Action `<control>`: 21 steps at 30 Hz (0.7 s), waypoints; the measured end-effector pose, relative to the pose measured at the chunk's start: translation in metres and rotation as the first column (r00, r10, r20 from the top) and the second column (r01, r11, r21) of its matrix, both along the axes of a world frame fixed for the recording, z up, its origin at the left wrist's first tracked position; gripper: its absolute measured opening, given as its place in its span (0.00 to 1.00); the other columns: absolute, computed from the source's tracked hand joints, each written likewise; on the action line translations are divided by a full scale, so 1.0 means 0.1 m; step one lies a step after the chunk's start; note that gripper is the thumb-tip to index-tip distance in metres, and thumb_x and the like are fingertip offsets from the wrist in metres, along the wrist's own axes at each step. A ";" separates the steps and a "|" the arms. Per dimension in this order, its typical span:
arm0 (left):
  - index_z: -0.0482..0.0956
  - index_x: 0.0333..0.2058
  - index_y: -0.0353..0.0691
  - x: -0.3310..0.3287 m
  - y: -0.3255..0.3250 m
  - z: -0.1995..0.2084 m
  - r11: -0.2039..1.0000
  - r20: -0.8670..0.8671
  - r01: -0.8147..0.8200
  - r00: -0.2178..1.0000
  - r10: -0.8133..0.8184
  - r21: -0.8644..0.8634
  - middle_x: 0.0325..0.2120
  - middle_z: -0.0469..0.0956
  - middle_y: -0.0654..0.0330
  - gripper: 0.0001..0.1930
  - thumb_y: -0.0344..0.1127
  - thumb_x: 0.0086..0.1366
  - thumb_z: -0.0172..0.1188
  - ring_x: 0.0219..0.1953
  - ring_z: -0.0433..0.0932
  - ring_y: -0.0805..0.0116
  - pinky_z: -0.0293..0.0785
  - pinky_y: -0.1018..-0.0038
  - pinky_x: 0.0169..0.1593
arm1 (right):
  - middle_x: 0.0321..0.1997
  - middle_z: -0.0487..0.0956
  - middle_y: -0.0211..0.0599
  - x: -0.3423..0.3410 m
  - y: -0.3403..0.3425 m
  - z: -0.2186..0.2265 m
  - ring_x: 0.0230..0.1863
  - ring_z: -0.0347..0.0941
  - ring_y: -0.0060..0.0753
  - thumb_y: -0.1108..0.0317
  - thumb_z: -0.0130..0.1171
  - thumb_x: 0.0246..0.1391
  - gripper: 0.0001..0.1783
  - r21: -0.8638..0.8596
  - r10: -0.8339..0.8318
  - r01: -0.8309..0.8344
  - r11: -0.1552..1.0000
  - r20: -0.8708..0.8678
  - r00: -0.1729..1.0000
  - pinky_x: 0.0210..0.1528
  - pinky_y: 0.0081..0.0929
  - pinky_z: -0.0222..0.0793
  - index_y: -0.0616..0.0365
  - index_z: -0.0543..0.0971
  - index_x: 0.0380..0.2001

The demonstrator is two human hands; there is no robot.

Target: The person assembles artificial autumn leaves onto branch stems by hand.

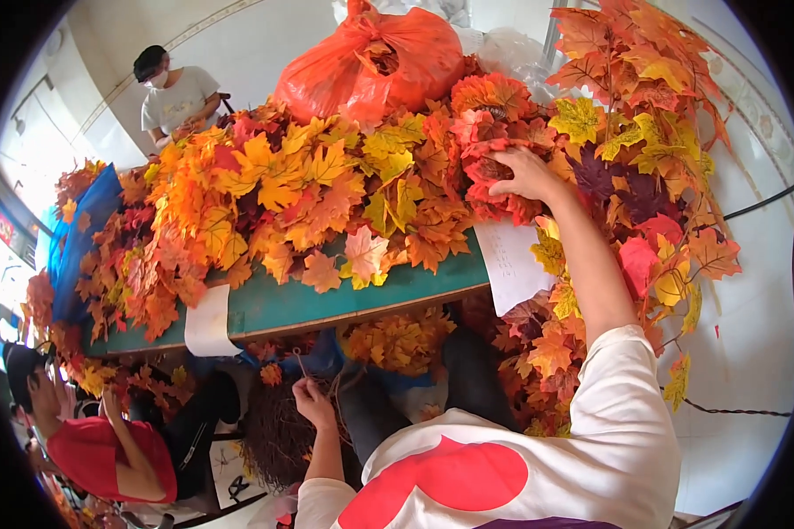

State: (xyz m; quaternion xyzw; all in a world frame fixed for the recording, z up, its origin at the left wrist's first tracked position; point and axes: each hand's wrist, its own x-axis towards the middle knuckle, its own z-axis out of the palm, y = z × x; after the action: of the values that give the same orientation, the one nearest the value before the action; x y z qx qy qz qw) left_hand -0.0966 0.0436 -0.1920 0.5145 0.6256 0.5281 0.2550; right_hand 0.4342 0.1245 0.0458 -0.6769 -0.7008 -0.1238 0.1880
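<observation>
My left hand (313,401) is low, in front of the table edge, its fingers pinched on a thin brown stem (301,363) that points upward with a small loop at its tip. Stretched out over the table, my right hand (528,174) reaches into a cluster of red artificial maple leaves (494,172). Its thumb and forefinger are apart and touch the leaves; the other fingers are partly hidden. Orange and yellow artificial maple leaves (273,172) lie heaped along the table to the left of this hand.
The green tabletop (362,291) carries the leaf heap, a red plastic bag (370,66) and a white paper sheet (510,264). Leafy branches (653,115) hang at the right. Brown stems (278,432) lie bundled beside my left arm. Two people (178,99) sit nearby.
</observation>
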 end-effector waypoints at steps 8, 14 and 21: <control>0.67 0.33 0.41 0.30 -0.12 1.24 0.970 0.478 0.097 0.856 -0.196 0.224 0.22 0.65 0.69 0.04 0.33 0.65 0.49 0.16 0.56 0.86 0.53 0.87 0.19 | 0.47 0.75 0.44 0.00 -0.26 0.23 0.51 0.68 0.43 0.63 0.64 0.39 0.25 -0.104 0.075 -0.100 0.990 -0.227 0.971 0.55 0.34 0.60 0.54 0.75 0.45; 0.66 0.34 0.41 0.84 -0.20 1.85 0.889 0.601 0.260 0.662 -0.448 0.376 0.24 0.68 0.67 0.02 0.29 0.64 0.49 0.17 0.61 0.85 0.55 0.88 0.17 | 0.64 0.55 0.50 -0.13 -0.30 0.16 0.64 0.51 0.51 0.62 0.72 0.28 0.52 -0.365 -0.102 0.097 0.926 0.006 0.995 0.61 0.39 0.53 0.38 0.58 0.61; 0.66 0.34 0.41 1.03 -0.25 1.84 0.878 0.608 0.336 0.633 -0.479 0.341 0.23 0.68 0.67 0.04 0.32 0.64 0.50 0.18 0.61 0.84 0.57 0.88 0.19 | 0.62 0.55 0.42 0.02 -0.05 -0.22 0.65 0.46 0.51 0.65 0.71 0.28 0.47 -0.346 -0.207 0.328 0.879 0.342 0.917 0.59 0.50 0.56 0.32 0.62 0.57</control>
State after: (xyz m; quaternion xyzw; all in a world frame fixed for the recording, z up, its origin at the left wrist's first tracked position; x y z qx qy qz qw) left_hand 0.0069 0.0182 -0.0079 0.4371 0.3008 0.6649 0.5256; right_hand 0.4360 0.1194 0.0240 -0.7658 -0.6297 -0.1037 -0.0787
